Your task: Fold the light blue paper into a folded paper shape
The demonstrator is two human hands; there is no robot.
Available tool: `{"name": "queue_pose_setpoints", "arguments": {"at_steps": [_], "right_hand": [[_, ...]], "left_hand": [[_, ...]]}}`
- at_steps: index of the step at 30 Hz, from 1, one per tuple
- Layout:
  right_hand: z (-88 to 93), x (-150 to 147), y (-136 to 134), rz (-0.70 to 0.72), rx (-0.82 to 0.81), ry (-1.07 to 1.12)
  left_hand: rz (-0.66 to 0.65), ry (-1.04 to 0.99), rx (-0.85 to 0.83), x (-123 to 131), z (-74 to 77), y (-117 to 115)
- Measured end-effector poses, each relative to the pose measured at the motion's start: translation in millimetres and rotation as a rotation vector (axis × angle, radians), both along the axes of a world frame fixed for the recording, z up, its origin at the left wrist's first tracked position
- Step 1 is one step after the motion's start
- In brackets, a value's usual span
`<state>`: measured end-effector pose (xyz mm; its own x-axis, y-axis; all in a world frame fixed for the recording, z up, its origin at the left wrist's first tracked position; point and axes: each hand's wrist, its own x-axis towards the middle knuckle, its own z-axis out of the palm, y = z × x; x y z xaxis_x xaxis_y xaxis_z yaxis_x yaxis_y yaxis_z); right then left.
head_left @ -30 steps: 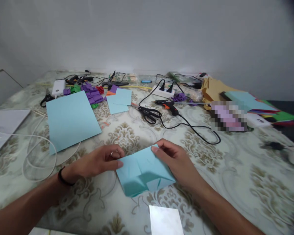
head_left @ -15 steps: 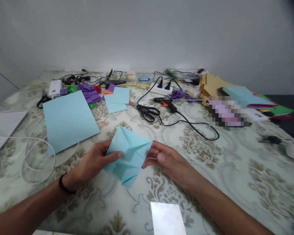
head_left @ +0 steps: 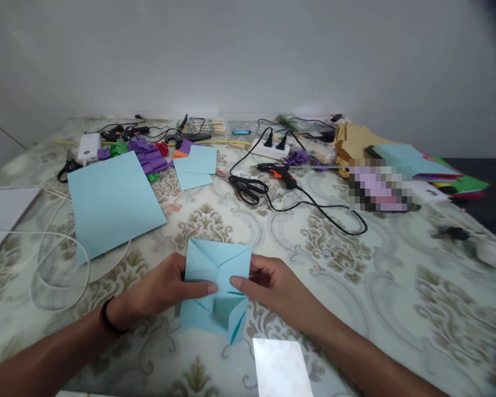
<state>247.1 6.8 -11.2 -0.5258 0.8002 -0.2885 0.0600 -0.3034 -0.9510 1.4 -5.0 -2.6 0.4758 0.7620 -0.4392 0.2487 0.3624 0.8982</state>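
A light blue folded paper (head_left: 219, 256) is held between both hands above the patterned tablecloth. Its upper part shows flat triangular folds with crease lines, while flaps stand partly raised at its lower right. My left hand (head_left: 165, 286) grips the left edge, thumb lying on top and fingers behind. On the right edge my right hand (head_left: 273, 278) is closed, its thumb pressed on the paper's front near the middle and its other fingers underneath. Beyond it lie a large light blue sheet (head_left: 113, 204) and smaller light blue squares (head_left: 194, 168).
A glue gun (head_left: 279, 172) with a looped black cord lies near black-handled scissors (head_left: 248, 190) and a white power strip (head_left: 268, 149). Purple folded paper pieces (head_left: 151, 157) are heaped at the back left. A white cable (head_left: 89, 264) curls at left; a white card (head_left: 281, 366) lies in front.
The folded paper has come nearer to me and turned so its top edge is roughly level. My right thumb has moved onto its front.
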Motion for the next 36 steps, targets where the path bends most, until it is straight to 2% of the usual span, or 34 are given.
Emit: {"name": "queue_pose_setpoints", "arguments": {"at_steps": [7, 11, 16, 22, 30, 36], "right_hand": [[6.5, -1, 0, 0.118, 0.018, 0.134], [0.6, -6, -4, 0.077, -0.075, 0.066], [-3.6, -9, -7, 0.042, -0.066, 0.037], [-3.9, -10, -9, 0.063, -0.009, 0.016], [-8.2, -10, -8, 0.039, 0.019, -0.027], [-9.7, -12, -6, 0.052, 0.091, -0.095]], "left_hand": [[0.24, 0.019, 0.036, 5, -2.6, -3], [0.222, 0.021, 0.037, 5, -5.1, -5], [0.14, 0.017, 0.047, 5, -6.2, -5], [0.241, 0.046, -0.004, 6, -8.9, -7], [0.246, 0.07, -0.023, 9, -6.6, -5], [0.302, 0.089, 0.021, 9, -6.0, -5]]}}
